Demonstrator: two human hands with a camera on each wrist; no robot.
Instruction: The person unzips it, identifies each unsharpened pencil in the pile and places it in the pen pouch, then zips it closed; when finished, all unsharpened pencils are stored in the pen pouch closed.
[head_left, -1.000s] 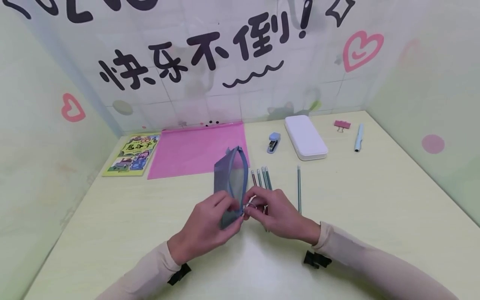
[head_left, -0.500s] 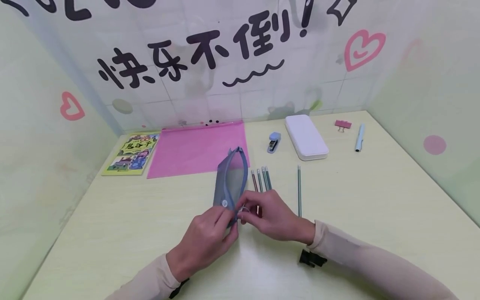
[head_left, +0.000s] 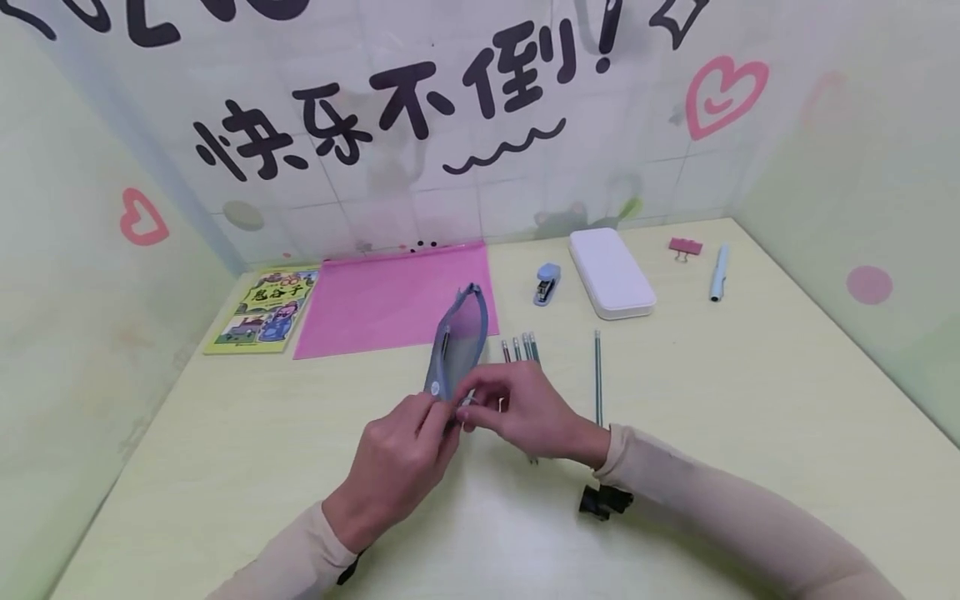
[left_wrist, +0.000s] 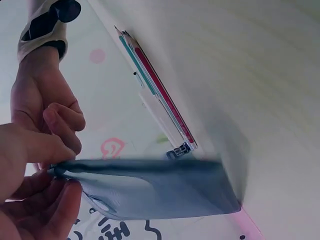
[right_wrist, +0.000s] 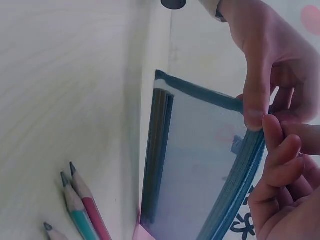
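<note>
A translucent blue zipper pouch [head_left: 467,337] stands on edge in the middle of the table, its zipped mouth gaping at the far end. My left hand [head_left: 401,454] pinches its near end between thumb and fingers. Right beside it, my right hand [head_left: 528,408] pinches at the zipper's near end; the zipper pull itself is hidden by the fingers. Dark, stick-like items [right_wrist: 158,155] show through the pouch wall in the right wrist view. Several pencils [head_left: 516,348], teal and red, lie partly under my right hand. One teal pencil [head_left: 597,375] lies apart, farther right.
Behind the pouch lies a pink folder [head_left: 375,304], with a yellow comic-style book [head_left: 262,310] to its left. A blue stapler [head_left: 547,284], a white case [head_left: 612,275], a pink binder clip [head_left: 685,247] and a light-blue pen [head_left: 719,273] lie along the back right.
Both hands and the pouch have shifted slightly left and away from me. My left fingers have closed over the pouch's near end. The mouth looks narrower there, and a dark item shows inside.
</note>
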